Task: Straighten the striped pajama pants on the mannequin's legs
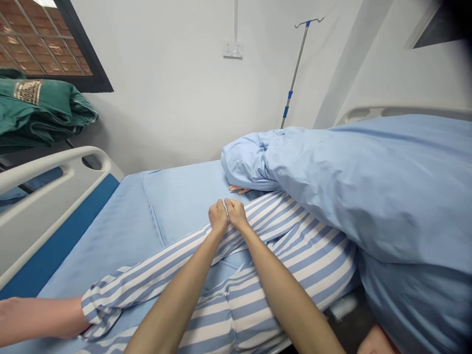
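My left hand point(218, 216) and my right hand point(235, 212) are closed side by side, thumbs nearly touching. Both rest at the upper edge of the far leg of blue-and-white striped trousers point(147, 275), around knee height. Their fingers curl round the striped cloth, though the fingertips are hidden. The trousers are on a figure lying on the bed, with a bare foot point(40, 317) out of the cuff at lower left. A folded-back light blue quilt point(332, 172) covers the upper body. From under it, the fingers of the figure's hand point(239, 189) poke out.
A pale blue sheet point(177, 196) covers the bed. At the left stands a cream-and-blue bed end board point(55, 211), with green cloth point(40, 113) piled beyond it. An IV pole point(297, 69) stands behind the bed by the wall. A socket point(233, 49) is on the wall.
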A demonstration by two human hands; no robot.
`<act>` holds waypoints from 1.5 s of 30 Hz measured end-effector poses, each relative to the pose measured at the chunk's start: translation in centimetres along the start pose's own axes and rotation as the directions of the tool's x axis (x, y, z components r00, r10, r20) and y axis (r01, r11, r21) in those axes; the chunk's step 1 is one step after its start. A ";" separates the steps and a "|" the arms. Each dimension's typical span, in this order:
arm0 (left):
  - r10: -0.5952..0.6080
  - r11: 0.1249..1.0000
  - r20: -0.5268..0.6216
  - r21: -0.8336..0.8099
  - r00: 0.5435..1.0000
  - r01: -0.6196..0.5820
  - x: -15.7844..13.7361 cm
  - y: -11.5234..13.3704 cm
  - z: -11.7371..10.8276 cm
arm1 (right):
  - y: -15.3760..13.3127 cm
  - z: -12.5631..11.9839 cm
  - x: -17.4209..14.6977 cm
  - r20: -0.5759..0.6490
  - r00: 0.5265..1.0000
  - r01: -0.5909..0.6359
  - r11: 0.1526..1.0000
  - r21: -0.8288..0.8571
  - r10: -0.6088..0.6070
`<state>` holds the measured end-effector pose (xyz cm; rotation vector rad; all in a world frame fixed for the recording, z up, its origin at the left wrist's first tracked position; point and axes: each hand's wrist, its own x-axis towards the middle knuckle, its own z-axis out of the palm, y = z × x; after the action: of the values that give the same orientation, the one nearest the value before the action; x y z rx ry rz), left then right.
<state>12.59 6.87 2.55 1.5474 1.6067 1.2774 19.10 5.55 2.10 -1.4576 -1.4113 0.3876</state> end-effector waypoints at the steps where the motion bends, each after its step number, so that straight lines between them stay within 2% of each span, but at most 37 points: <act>1: -0.005 1.000 -0.013 -0.015 1.000 0.004 0.1 0.4 0.2 | 0.1 -0.1 0.2 -0.008 1.000 -0.003 0.999 0.048 0.003; 5: -0.012 1.000 -0.021 -0.008 1.000 0.011 -0.4 1.7 1.1 | 0.4 -0.6 0.6 -0.030 0.998 -0.044 0.970 0.240 0.053; 9: 0.031 0.979 0.035 0.202 0.999 -0.037 -1.7 1.7 1.6 | 0.3 -1.0 0.9 -0.084 0.988 -0.095 0.948 0.304 0.126; 12: 0.051 0.957 0.060 0.281 0.997 -0.066 -1.8 1.6 1.6 | -0.6 -1.6 1.5 -0.075 0.991 -0.094 0.971 0.219 0.113; 17: 0.069 0.964 0.031 0.253 0.997 -0.075 -1.5 0.9 2.0 | -1.0 -3.2 2.5 -0.098 0.992 0.077 0.996 -0.043 -0.081; 21: 0.090 0.968 -0.007 0.235 0.996 -0.086 -1.6 0.3 2.2 | 0.9 -3.7 1.7 -0.104 0.993 0.032 0.988 -0.150 -0.048; 25: 0.072 0.982 0.014 0.175 0.997 -0.073 -1.0 1.3 2.4 | 1.9 -3.6 1.1 -0.091 0.995 0.033 0.986 -0.162 -0.048; 31: 0.094 0.995 0.025 0.014 0.995 -0.094 -0.3 3.8 3.7 | 2.3 -3.6 1.8 -0.099 0.995 -0.010 0.999 -0.048 0.005; 35: 0.114 0.988 0.072 0.098 0.991 -0.120 -1.4 2.8 4.1 | 2.8 -3.4 1.8 -0.164 0.986 -0.030 0.999 -0.013 0.027; 38: 0.149 0.975 0.083 0.151 0.985 -0.160 -2.0 2.1 4.1 | 2.5 -3.6 1.8 -0.160 0.987 -0.017 1.000 -0.019 0.014; 45: 0.176 0.950 0.056 0.250 0.983 -0.185 -2.1 1.8 4.5 | 1.2 -6.9 3.7 -0.179 0.981 0.055 0.995 -0.081 -0.069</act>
<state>17.71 5.77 2.02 1.9010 1.6924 1.1650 26.20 6.08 5.57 -1.4673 -1.3324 0.1582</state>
